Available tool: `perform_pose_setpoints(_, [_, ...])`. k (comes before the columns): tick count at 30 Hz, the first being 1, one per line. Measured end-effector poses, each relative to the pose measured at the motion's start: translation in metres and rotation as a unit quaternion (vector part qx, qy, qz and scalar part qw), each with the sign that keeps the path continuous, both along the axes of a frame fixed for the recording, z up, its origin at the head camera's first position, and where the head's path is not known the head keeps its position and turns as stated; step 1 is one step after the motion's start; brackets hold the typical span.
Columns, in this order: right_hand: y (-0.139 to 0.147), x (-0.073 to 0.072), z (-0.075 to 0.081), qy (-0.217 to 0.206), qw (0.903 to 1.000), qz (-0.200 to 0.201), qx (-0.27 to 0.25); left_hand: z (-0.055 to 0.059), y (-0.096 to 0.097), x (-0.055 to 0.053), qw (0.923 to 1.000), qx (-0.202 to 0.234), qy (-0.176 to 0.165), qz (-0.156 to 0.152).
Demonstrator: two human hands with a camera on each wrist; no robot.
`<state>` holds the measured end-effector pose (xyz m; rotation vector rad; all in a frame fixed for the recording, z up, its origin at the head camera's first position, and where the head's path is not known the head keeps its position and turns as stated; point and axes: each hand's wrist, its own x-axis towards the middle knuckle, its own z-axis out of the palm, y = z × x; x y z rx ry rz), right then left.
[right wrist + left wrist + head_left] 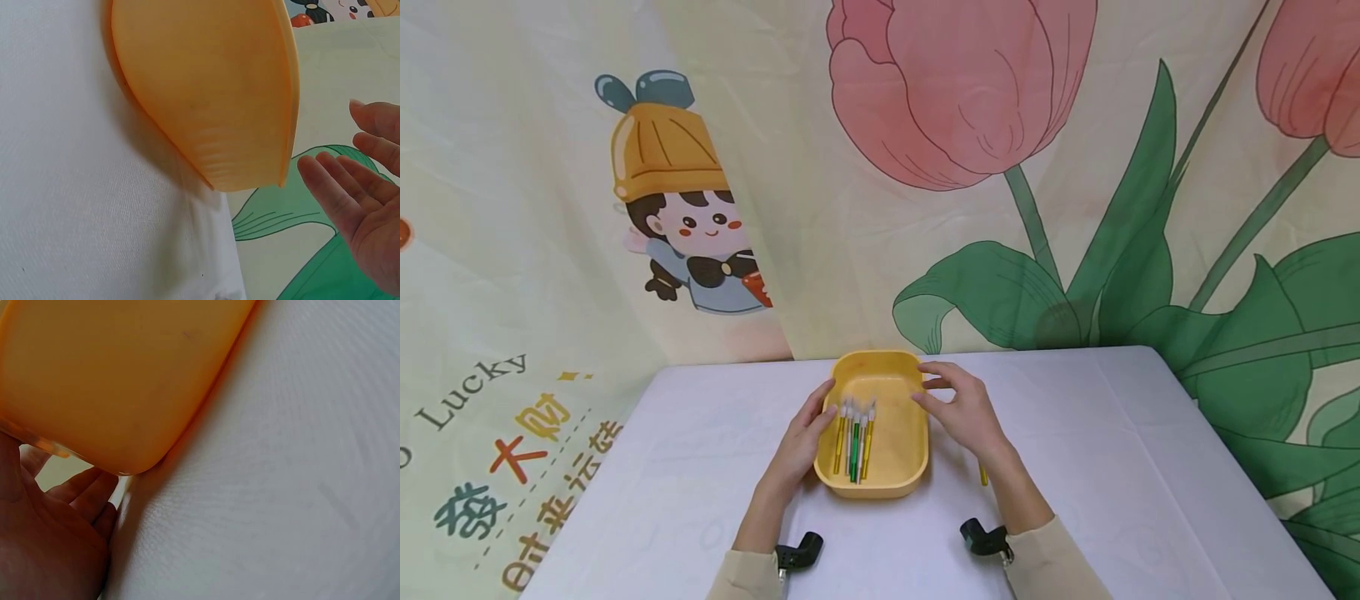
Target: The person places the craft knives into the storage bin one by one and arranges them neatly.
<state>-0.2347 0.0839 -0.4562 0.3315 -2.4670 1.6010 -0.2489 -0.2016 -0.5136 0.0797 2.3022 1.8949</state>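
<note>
A yellow plastic tray (895, 442) with rounded corners stands on the white table. Several slim, pen-like sticks (855, 446) in yellow, green and silver, with pale tips, lie side by side along its left half. On the left side my left hand (797, 442) holds the tray, thumb at the rim and fingers along the outer wall; the left wrist view shows those fingers (90, 494) partly behind the tray. Beside the far right corner, my right hand (958, 408) has its fingers spread. In the right wrist view a gap separates its fingertips (309, 165) from the tray wall.
A yellow stick (983, 475) lies on the table (1112, 467), partly hidden by my right forearm. Behind the table's back edge hangs a printed cloth (820, 250) with tulips and a cartoon figure. Black wrist cameras (801, 552) sit at both wrists.
</note>
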Motion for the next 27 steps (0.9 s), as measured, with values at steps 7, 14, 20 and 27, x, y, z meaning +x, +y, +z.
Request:
perform_pose_setpoints(7, [0.005, 0.001, 0.001, -0.011, 0.9998, -0.014, 0.007, -0.002, 0.001, -0.001, 0.9999, -0.006, 0.008, 0.003])
perform_pose_setpoints(14, [0.012, -0.002, -0.002, -0.020, 0.9995, -0.020, 0.017, -0.004, 0.000, -0.002, 0.9999, -0.005, 0.009, 0.004])
perform_pose_setpoints(20, [0.017, -0.004, -0.002, -0.035, 0.9989, -0.020, 0.026, -0.004, -0.001, -0.001, 0.9999, -0.007, 0.007, 0.007])
perform_pose_setpoints(27, [0.024, -0.004, -0.001, -0.060, 0.9977, -0.019, 0.026, -0.004, 0.000, -0.001, 1.0000, -0.003, 0.005, 0.007])
